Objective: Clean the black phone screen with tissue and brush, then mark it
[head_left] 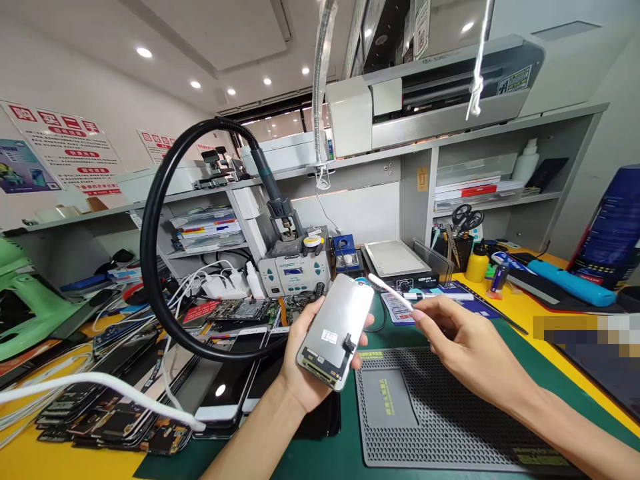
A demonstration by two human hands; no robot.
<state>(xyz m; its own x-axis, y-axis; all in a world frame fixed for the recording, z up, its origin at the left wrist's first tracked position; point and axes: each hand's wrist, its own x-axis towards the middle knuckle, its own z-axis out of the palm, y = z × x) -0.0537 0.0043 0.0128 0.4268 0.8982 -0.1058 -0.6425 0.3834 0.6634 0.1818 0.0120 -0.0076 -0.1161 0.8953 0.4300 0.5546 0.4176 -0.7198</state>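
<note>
My left hand [295, 383] grips a phone screen [337, 310] by its edges, with the fingers wrapped around it. Its silver back faces up, showing a small white label, a black flex connector and a circuit strip along the lower end. In my right hand [463, 340] a white cotton swab [393, 292] is pinched between thumb and fingers. The swab's tip points left, near the upper right corner of the screen; whether it touches cannot be made out. Below my right hand lies a grey perforated silicone mat [395, 440] on the green work mat [310, 460].
Stacked phone screens [125, 407] and phones [233, 373] fill the left side. A black hose [145, 247] arches above them from a soldering station [295, 273]. Behind stands a heating plate [400, 259]. To the right are a yellow bottle [477, 265] and scissors [465, 217].
</note>
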